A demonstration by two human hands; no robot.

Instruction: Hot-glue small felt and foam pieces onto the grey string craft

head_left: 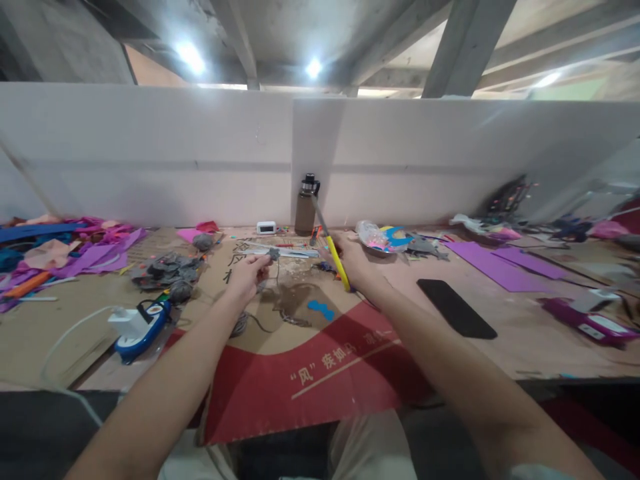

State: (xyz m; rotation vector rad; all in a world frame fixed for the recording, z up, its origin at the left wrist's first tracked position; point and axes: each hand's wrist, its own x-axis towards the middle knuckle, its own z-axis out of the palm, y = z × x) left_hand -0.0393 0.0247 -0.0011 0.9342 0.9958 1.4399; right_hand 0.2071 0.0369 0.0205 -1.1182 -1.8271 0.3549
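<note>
My left hand [249, 272] is closed in a pinch on a small grey felt piece [273, 254], held just above the cardboard sheet [310, 373]. My right hand [350, 260] is closed around yellow-handled scissors [334, 250]; their grey blades point up and away towards the bottle. The two hands are a short distance apart over the middle of the table. A thin dark cord [260, 323] lies under my left wrist. A small blue felt shape [321, 309] lies on the cardboard between my forearms.
A brown bottle [305, 205] stands at the white partition. Grey felt scraps [170, 270] and a blue-white device [140, 327] lie left, pink and purple scraps [75, 250] far left. A black phone [456, 308], purple sheets [500, 267] and a bowl [380, 243] lie right.
</note>
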